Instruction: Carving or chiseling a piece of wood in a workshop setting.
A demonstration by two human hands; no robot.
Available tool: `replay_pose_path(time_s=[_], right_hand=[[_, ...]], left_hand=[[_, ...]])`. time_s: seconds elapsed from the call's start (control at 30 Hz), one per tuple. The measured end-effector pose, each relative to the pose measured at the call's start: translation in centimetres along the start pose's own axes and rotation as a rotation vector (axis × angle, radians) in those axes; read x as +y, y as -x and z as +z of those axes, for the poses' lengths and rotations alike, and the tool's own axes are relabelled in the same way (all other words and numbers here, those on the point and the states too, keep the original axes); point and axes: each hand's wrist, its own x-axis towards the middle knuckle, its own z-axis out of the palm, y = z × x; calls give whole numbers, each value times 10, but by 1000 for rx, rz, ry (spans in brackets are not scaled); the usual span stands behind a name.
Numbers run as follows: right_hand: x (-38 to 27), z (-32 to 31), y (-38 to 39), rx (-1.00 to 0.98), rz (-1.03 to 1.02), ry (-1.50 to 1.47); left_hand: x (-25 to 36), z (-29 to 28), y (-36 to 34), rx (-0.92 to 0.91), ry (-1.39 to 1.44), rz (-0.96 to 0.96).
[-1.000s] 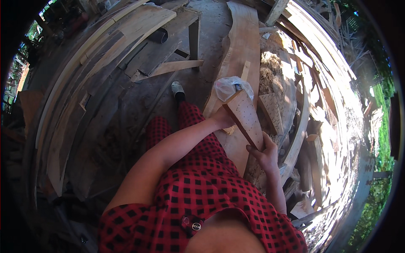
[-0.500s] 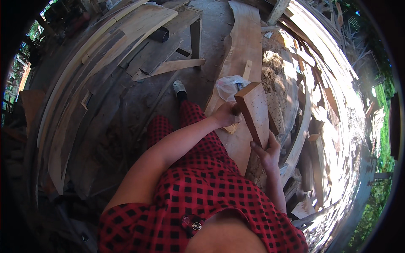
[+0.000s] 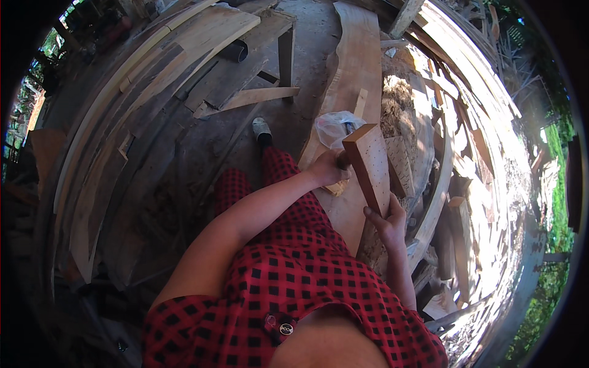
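Both my hands hold a reddish-brown wooden block [image 3: 375, 165], tilted, with rows of small dark dots or holes on its pale broad face. My left hand [image 3: 329, 168] is closed at the block's left side, round a short dark wooden piece that looks like a handle; whether it is joined to the block is hidden. At the near lower end, my right hand [image 3: 390, 226] grips the block, thumb on the left edge and fingers behind the right. Just beyond the block, a clear plastic bag [image 3: 331, 127] with unclear contents sits on a long wide plank [image 3: 353, 67].
A wooden bench [image 3: 270, 30] with boards stands far left. Long boards [image 3: 144, 80] are stacked along the left. A shaggy brown fibrous clump [image 3: 397, 101] lies right of the plank. Sunlit scrap wood [image 3: 485, 184] piles up at the right. My shoe [image 3: 261, 126] rests on the floor.
The block's far end has dipped very slightly. Both hands keep nearly the same place and hold.
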Motion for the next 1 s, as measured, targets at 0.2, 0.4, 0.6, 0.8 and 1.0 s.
replay_pose_path(time_s=[0.2,0.4,0.6,0.8,1.0], right_hand=[[12,-3,0,-74,3,102],[2,1,0,-63,33,37],[2,0,0,-93,85,70],[7,0,-1,-105,102,57],[11,2,1,-74,40,14]], left_hand=[[19,-2,1,93,-150,233],[12,-1,1,84,-191,251],[19,-3,5,133,-253,247],[16,-3,8,88,2,156],[16,-3,7,62,0,181]])
